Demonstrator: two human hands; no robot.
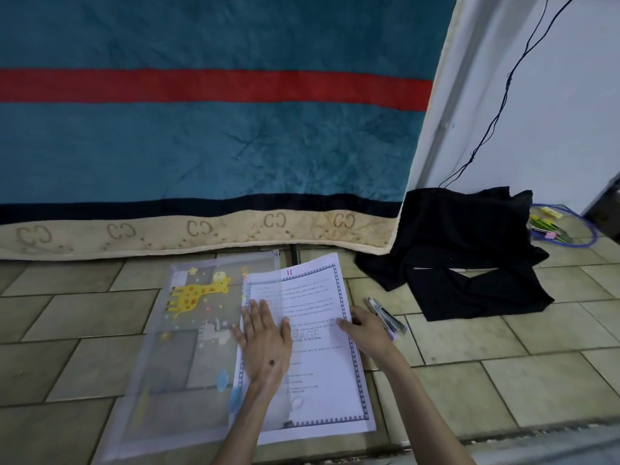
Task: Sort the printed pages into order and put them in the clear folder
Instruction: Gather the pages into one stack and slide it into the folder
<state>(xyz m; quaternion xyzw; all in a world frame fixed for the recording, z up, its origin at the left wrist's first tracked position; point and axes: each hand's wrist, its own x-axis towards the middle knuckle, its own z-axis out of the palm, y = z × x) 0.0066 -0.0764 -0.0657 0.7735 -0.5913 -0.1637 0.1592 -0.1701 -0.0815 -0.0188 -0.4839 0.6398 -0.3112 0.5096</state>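
Flat and spread, your left hand presses down on the stack of white printed pages with a blue patterned border, its fingers reaching onto the overlapping edge of the translucent mesh folder printed with a yellow giraffe. Your right hand holds the stack's right edge, thumb on top; whether the fingers curl under is hidden. Both stack and folder lie on the beige tiled floor, near the hem of the teal blanket with a red stripe. By my reading the pages look gathered and squared, the top sheet marked with a number, so sorting seems largely done. Still to do: slide the stack into the folder; part of the left margin may already be under its flap, but that is unclear. A silver stapler sits just right of your right hand.
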